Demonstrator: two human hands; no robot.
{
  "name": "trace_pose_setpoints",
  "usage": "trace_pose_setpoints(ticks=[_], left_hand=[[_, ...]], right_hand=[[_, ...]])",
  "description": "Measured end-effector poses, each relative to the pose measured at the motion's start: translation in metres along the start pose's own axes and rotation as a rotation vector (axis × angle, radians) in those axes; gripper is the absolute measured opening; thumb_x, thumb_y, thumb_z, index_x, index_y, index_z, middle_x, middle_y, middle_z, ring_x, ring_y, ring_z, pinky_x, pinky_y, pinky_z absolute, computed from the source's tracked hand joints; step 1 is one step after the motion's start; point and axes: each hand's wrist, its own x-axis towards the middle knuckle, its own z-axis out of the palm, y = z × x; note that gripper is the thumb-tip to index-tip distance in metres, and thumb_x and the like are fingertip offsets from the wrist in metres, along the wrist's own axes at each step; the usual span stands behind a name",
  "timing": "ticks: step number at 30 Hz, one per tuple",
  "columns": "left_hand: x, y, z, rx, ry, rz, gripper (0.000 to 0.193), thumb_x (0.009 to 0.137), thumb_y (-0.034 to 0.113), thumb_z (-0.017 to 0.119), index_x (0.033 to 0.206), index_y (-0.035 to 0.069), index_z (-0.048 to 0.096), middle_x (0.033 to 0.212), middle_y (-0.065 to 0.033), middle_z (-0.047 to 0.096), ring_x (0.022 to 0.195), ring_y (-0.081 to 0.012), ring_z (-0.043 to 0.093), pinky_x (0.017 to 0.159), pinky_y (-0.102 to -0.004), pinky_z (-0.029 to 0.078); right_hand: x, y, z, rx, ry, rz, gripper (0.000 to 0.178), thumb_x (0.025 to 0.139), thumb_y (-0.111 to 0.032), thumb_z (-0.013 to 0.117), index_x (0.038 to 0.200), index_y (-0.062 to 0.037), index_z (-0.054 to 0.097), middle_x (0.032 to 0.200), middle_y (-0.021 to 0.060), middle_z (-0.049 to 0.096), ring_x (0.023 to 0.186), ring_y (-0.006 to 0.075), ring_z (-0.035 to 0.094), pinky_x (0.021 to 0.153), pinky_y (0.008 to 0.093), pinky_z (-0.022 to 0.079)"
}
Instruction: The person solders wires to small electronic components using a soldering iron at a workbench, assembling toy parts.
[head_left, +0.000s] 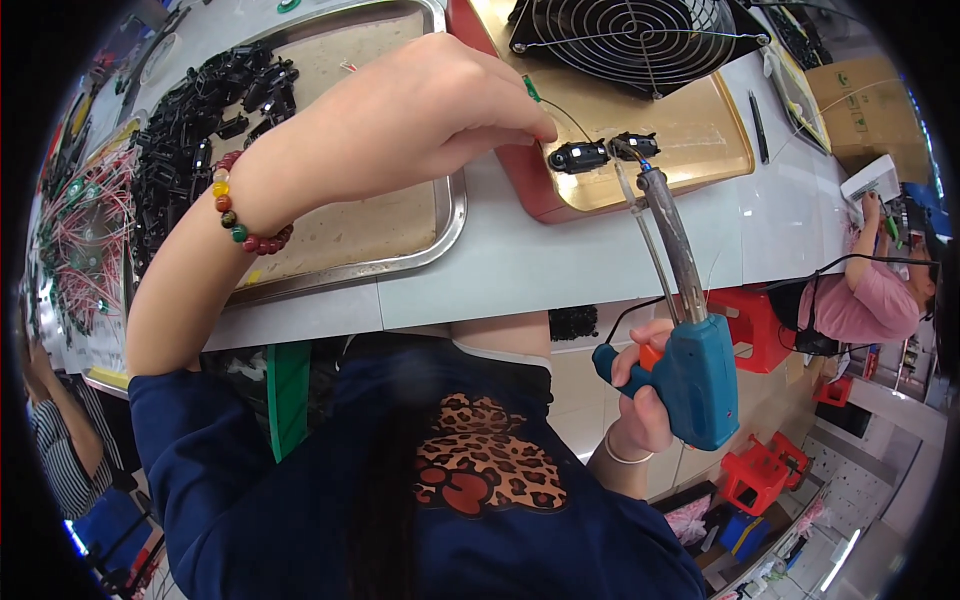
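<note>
My right hand (640,395) grips a blue pistol-shaped soldering gun (703,385), fingers wrapped round its handle by the orange trigger. Its hot tip and thin feed tube point up at two small black plastic parts (580,156) on a gold-coloured tin (690,165) with red sides. My left hand (460,105) reaches over from the left, fingertips pinched just left of these parts. Beside its fingers is a small green piece (530,88), from which a thin dark wire curves towards the parts. What the fingertips pinch is hidden.
Left of the tin is a metal tray (400,255) with a heap of black parts (190,140); red and white wires (95,230) lie beyond. A fan with a wire guard (640,35) stands behind the parts. A black pen (759,128) lies right. Another person (865,300) sits farther right.
</note>
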Motion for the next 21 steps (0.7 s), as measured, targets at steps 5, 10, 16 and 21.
trace_pose_setpoints(ticks=[5,10,16,21], left_hand=[[-0.006,0.000,0.008,0.018,0.059,-0.043,0.023,0.070,-0.003,0.058,0.093,0.002,0.061,0.084,-0.0118,0.061,0.074,-0.0277,0.059,0.063,-0.0320,0.048],[-0.008,0.001,0.010,0.160,0.033,-0.035,0.025,0.070,-0.003,0.059,0.093,0.004,0.061,0.087,-0.0092,0.060,0.076,-0.0264,0.059,0.064,-0.0323,0.048],[-0.011,-0.006,0.013,0.359,0.098,0.069,0.028,0.068,-0.001,0.061,0.094,0.008,0.062,0.088,-0.0064,0.061,0.077,-0.0243,0.058,0.066,-0.0316,0.048],[-0.013,-0.007,0.012,0.415,0.067,0.077,0.031,0.068,0.000,0.062,0.098,0.009,0.062,0.089,-0.0068,0.061,0.078,-0.0237,0.057,0.068,-0.0315,0.048]], right_hand=[[0.000,-0.003,0.003,-0.013,-0.001,0.012,0.045,0.071,-0.016,0.059,0.104,0.0098,0.044,0.098,0.0213,0.050,0.054,0.0160,0.051,0.049,0.0236,0.039],[-0.002,-0.004,0.005,-0.046,0.016,0.014,0.042,0.070,-0.015,0.058,0.102,0.0097,0.045,0.092,0.0194,0.052,0.053,0.0163,0.050,0.048,0.0246,0.039],[0.000,-0.003,0.005,-0.046,0.014,0.015,0.042,0.070,-0.015,0.058,0.102,0.0094,0.045,0.091,0.0189,0.052,0.053,0.0163,0.050,0.048,0.0249,0.039],[-0.001,-0.002,0.004,-0.033,0.030,0.028,0.043,0.070,-0.015,0.058,0.103,0.0093,0.044,0.091,0.0190,0.052,0.053,0.0163,0.050,0.048,0.0248,0.039]])
